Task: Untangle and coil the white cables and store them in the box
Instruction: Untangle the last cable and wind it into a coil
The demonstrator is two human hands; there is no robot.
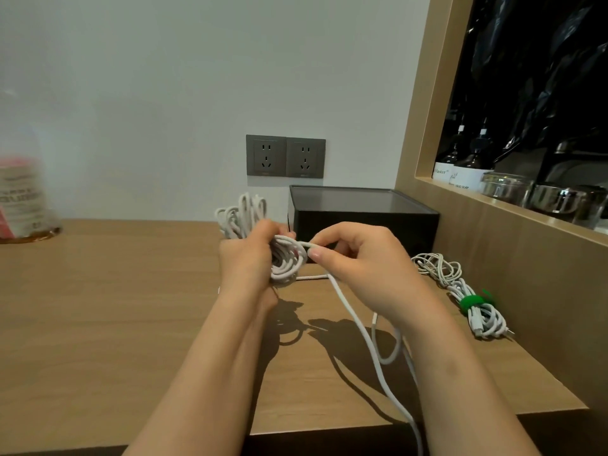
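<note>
My left hand grips a bundle of white cable loops above the wooden table; some loops stick up behind the fingers and others bulge out to the right of the palm. My right hand pinches a strand of the same cable across the bundle. From there the loose tail runs down past my right wrist and off the table's front edge. The black box stands just behind my hands against the wall. A second white cable bundle, bound with a green strap, lies on the table to the right.
The wooden table meets a white wall with two grey sockets. A blurred container stands at the far left. On the right, a wooden-framed niche holds dark bottles and glass jars.
</note>
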